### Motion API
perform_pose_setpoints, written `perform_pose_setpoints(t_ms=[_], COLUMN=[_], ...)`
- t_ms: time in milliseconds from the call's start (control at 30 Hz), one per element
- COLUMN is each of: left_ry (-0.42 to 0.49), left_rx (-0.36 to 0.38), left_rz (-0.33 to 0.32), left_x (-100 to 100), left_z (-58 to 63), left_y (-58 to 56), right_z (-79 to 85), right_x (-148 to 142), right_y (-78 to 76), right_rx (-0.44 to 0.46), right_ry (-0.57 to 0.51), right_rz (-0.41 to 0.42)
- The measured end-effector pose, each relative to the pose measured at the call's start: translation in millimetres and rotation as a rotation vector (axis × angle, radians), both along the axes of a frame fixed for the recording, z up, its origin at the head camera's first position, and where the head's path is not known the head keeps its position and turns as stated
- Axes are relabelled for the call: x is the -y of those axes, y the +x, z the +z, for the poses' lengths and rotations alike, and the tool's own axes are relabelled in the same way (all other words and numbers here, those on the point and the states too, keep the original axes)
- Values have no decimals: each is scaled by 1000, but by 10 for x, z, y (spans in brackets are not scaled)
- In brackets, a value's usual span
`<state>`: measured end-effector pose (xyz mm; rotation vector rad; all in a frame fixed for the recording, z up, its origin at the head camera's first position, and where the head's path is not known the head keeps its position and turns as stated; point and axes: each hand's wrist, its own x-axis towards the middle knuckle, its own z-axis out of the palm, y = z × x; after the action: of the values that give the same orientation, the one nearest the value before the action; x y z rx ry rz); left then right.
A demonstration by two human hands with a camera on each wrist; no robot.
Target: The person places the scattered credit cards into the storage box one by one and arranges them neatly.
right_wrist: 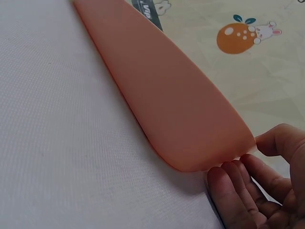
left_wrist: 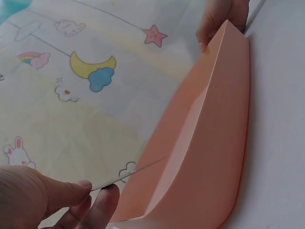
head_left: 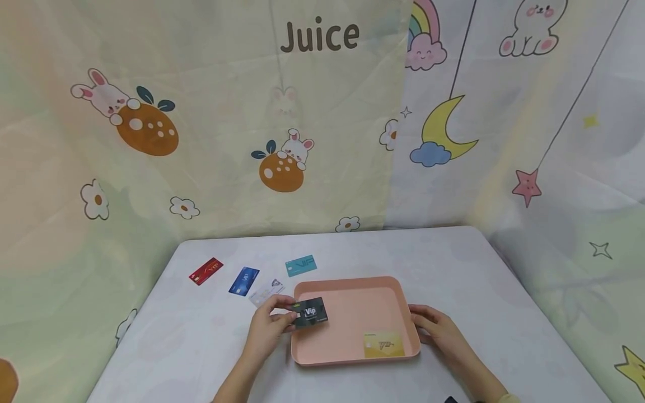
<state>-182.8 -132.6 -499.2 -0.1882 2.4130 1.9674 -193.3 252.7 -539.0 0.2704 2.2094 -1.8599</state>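
My left hand (head_left: 268, 328) pinches a black Vip card (head_left: 313, 313) by its left end, thumb on one face and fingers on the other. The card is held over the left rim of a pink tray (head_left: 355, 310). From the left wrist view, the card (left_wrist: 138, 171) shows edge-on as a thin line. At the tray's right side, my right hand (head_left: 437, 329) grips the rim; in the right wrist view the thumb touches the upper edge and the fingers bend against the outer wall. A gold card (head_left: 384, 345) lies inside, in the tray's near right corner.
Left of the tray on the white table (head_left: 166, 336) lie a red card (head_left: 206, 271), a blue card (head_left: 244, 281) and a pale card (head_left: 266, 291), the last partly behind my left hand. A teal card (head_left: 301, 266) lies behind the tray. Printed curtains (head_left: 227, 112) surround the table.
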Motion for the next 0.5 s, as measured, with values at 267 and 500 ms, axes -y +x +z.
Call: perform_pose_setpoints(t_ms=[267,500], left_ry=[1,-7], left_rx=[-7,11], left_rz=[-32,-32], left_x=[-62,-104], left_z=[-11,3], left_y=[-3,11], right_z=[5,-9], right_x=[-9,-18], right_y=[7,6], right_rx=[-8,-4], right_ry=[-34,-30], right_rz=[13,9])
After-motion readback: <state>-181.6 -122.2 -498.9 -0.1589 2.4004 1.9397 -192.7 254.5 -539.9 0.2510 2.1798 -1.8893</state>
